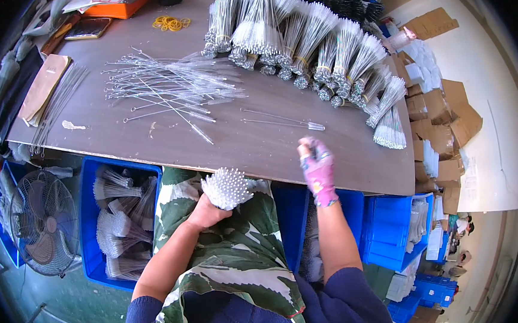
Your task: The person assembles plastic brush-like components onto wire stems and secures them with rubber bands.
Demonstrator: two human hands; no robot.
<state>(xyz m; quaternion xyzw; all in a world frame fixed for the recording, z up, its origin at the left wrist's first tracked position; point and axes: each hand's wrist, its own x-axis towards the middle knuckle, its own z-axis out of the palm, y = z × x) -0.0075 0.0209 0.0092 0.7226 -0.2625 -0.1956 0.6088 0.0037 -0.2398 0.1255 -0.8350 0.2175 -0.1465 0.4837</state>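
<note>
My left hand (207, 213) is wrapped round a thick bundle of thin wire brushes (227, 189), held over my lap with its white bristle ends upward. Over the table's front edge is my right hand (318, 168), in a pink patterned glove with bare fingertips. Its fingers are curled together, and anything between them is too small to make out. Just beyond it, a couple of loose wire brushes (315, 126) lie on the table (361, 166). A larger loose pile of the same brushes (175, 83) spreads across the table to the left.
Many banded brush bundles (298, 38) stand along the table's far right. Yellow rubber bands (171, 23) and a phone (88, 29) lie at the back left. A blue bin of bundles (125, 225) and a fan (44, 224) stand left of my lap; blue crates (390, 227) stand right.
</note>
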